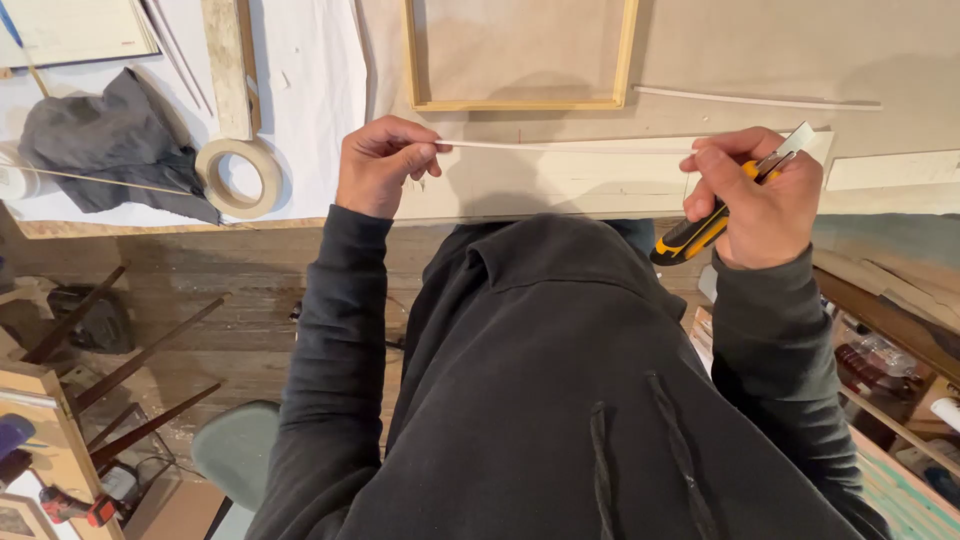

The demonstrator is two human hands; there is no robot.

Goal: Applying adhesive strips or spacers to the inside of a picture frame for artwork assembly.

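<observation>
My left hand [378, 163] pinches one end of a thin pale wooden strip [560, 147] that runs level above the workbench edge. My right hand [755, 195] grips a yellow-and-black utility knife [712, 222], its blade [795, 140] extended and resting at the strip's other end, where my fingers also touch the strip. Both arms wear dark sleeves.
A light wooden frame [520, 102] lies on the bench [560, 185] ahead, with another thin strip [760, 100] to its right. A roll of masking tape [238, 177], a grey cloth [110, 145] and a wooden board [232, 65] sit left. Wooden sticks, tools and a green seat occupy the floor below.
</observation>
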